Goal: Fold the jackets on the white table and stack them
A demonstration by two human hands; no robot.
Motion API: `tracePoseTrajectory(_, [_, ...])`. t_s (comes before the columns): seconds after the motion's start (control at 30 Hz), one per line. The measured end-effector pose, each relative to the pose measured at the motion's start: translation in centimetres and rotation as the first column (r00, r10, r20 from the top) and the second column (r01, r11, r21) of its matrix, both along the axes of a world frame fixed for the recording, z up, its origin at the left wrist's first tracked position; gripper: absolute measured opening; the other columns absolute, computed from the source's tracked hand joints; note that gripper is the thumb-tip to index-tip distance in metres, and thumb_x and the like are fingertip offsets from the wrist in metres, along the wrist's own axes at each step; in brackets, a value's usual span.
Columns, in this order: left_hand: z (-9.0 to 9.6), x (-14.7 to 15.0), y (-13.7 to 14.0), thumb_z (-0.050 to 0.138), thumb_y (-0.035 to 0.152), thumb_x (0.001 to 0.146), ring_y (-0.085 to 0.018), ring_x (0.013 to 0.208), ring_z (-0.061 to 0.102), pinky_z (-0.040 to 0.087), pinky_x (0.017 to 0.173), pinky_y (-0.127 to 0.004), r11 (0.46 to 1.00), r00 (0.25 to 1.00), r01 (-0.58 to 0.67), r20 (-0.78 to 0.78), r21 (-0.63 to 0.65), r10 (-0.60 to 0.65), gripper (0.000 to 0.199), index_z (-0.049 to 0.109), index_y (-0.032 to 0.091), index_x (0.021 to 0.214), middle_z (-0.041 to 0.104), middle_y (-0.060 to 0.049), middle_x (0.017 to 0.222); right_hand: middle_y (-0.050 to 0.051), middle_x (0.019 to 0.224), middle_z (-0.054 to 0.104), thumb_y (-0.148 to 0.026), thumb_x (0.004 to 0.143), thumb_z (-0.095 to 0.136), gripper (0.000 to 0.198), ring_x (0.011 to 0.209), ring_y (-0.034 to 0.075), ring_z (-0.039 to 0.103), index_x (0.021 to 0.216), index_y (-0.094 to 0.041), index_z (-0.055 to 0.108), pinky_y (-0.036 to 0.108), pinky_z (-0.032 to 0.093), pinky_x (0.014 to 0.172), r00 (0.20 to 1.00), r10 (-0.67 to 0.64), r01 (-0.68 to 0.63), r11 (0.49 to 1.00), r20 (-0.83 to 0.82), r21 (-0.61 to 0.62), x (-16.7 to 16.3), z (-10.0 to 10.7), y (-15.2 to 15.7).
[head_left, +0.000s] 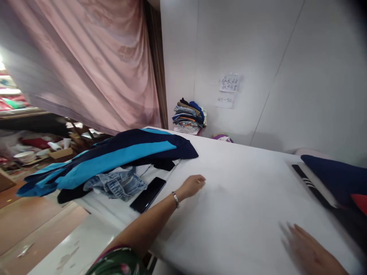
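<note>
My left hand (194,186), with a metal bracelet at the wrist, is over the white table (237,191). Its fingers are loosely curled in, and nothing shows in them. Blurred by motion, my right hand (308,246) is low on the right with fingers stretched out and nothing held. Left of my left hand lie a dark phone (148,194), crumpled denim (119,185) and a navy and bright blue jacket (123,152). Nearest to my right hand, at the table's right side, are a navy garment (338,177) and a black strip with white stripes (306,181).
A stack of folded clothes (189,114) stands against the grey wall (243,38) at the back. Handwritten paper notes (229,83) are stuck above the table. A pink curtain (120,57) hangs at the left, with cluttered shelves beyond. Something red (360,202) lies at the right edge.
</note>
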State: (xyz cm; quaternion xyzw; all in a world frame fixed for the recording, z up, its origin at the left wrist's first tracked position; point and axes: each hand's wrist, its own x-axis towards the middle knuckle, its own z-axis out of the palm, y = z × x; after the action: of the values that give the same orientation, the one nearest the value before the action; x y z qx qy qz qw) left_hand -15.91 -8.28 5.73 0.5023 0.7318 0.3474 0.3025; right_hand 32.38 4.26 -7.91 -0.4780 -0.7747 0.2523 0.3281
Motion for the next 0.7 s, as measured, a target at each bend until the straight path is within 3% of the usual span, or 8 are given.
tracePoseTrajectory(0.07, [1.9, -3.7, -0.6, 0.051, 0.03, 0.09, -0.02, 0.094, 0.066, 0.051, 0.086, -0.032, 0.987, 0.944, -0.12, -0.295, 0.107, 0.146, 0.028, 0.068, 0.02, 0.109, 0.073, -0.007, 0.103, -0.002, 0.133, 0.063, -0.056, 0.06, 0.067, 0.052, 0.127, 0.035, 0.053, 0.111, -0.068, 0.062, 0.052, 0.05, 0.099, 0.999, 0.038, -0.038, 0.998, 0.009, -0.05, -3.2, 0.3, -1.6])
tracePoseTrajectory(0.17, [4.8, -9.9, -1.8, 0.048, 0.024, 0.09, -0.025, 0.117, 0.058, 0.043, 0.103, -0.036, 0.939, 0.712, -0.232, -0.614, 0.254, 0.342, 0.033, 0.066, 0.019, 0.117, 0.067, -0.01, 0.126, -0.008, 0.131, 0.063, -0.059, 0.063, 0.064, 0.053, 0.126, 0.036, 0.054, 0.116, -0.065, 0.061, 0.053, 0.051, 0.102, 0.988, 0.132, -0.127, 0.99, 0.075, -0.069, -6.5, 1.3, -3.4])
tracePoseTrajectory(0.27, [6.7, -15.3, -3.2, 0.049, 0.024, 0.088, -0.03, 0.132, 0.045, 0.031, 0.111, -0.043, 0.903, 0.442, -0.289, -0.793, 0.317, 0.42, 0.039, 0.063, 0.016, 0.123, 0.055, -0.015, 0.142, -0.011, 0.126, 0.066, -0.06, 0.065, 0.064, 0.048, 0.121, 0.035, 0.058, 0.113, -0.067, 0.062, 0.05, 0.057, 0.096, 0.973, 0.204, -0.203, 0.979, 0.108, -0.021, -8.9, 2.0, -4.1])
tracePoseTrajectory(0.33, [7.4, -17.5, -3.8, 0.051, 0.028, 0.088, -0.033, 0.134, 0.041, 0.025, 0.113, -0.047, 0.898, 0.34, -0.317, -0.847, 0.306, 0.409, 0.039, 0.063, 0.015, 0.123, 0.053, -0.016, 0.144, -0.01, 0.127, 0.065, -0.058, 0.07, 0.063, 0.042, 0.122, 0.037, 0.058, 0.112, -0.064, 0.065, 0.054, 0.056, 0.098, 0.957, 0.259, -0.265, 0.964, 0.127, 0.027, -10.6, 2.3, -4.3])
tracePoseTrajectory(0.4, [7.8, -18.7, -3.8, 0.048, 0.033, 0.091, -0.032, 0.13, 0.046, 0.021, 0.113, -0.049, 0.907, 0.338, -0.336, -0.867, 0.253, 0.367, 0.035, 0.068, 0.016, 0.113, 0.06, -0.017, 0.136, -0.007, 0.13, 0.064, -0.056, 0.075, 0.062, 0.038, 0.123, 0.038, 0.057, 0.111, -0.058, 0.069, 0.059, 0.053, 0.101, 0.94, 0.304, -0.319, 0.945, 0.157, 0.079, -12.1, 2.4, -4.6])
tracePoseTrajectory(0.47, [8.4, -19.2, -3.4, 0.042, 0.035, 0.095, -0.031, 0.122, 0.052, 0.025, 0.11, -0.047, 0.9, 0.387, -0.386, -0.85, 0.201, 0.356, 0.036, 0.071, 0.016, 0.101, 0.067, -0.016, 0.122, -0.003, 0.135, 0.061, -0.053, 0.079, 0.059, 0.038, 0.126, 0.039, 0.056, 0.114, -0.049, 0.072, 0.061, 0.05, 0.103, 0.924, 0.322, -0.35, 0.929, 0.205, 0.118, -13.4, 2.2, -4.8])
tracePoseTrajectory(0.6, [10.9, -19.9, -2.2, 0.034, 0.034, 0.097, -0.031, 0.106, 0.062, 0.041, 0.091, -0.04, 0.822, 0.426, -0.541, -0.784, 0.18, 0.451, 0.042, 0.068, 0.011, 0.103, 0.071, -0.021, 0.108, -0.004, 0.139, 0.057, -0.05, 0.084, 0.055, 0.04, 0.129, 0.036, 0.053, 0.121, -0.046, 0.069, 0.062, 0.047, 0.105, 0.919, 0.3, -0.349, 0.921, 0.254, 0.174, -14.7, 1.5, -5.3])
tracePoseTrajectory(0.7, [14.1, -20.0, -1.2, 0.026, 0.037, 0.1, -0.031, 0.101, 0.064, 0.044, 0.082, -0.037, 0.761, 0.411, -0.601, -0.723, 0.243, 0.555, 0.048, 0.064, 0.011, 0.109, 0.07, -0.022, 0.11, -0.007, 0.14, 0.054, -0.049, 0.084, 0.055, 0.04, 0.13, 0.035, 0.053, 0.123, -0.051, 0.066, 0.063, 0.047, 0.105, 0.925, 0.292, -0.341, 0.92, 0.243, 0.193, -14.8, 1.2, -5.4])
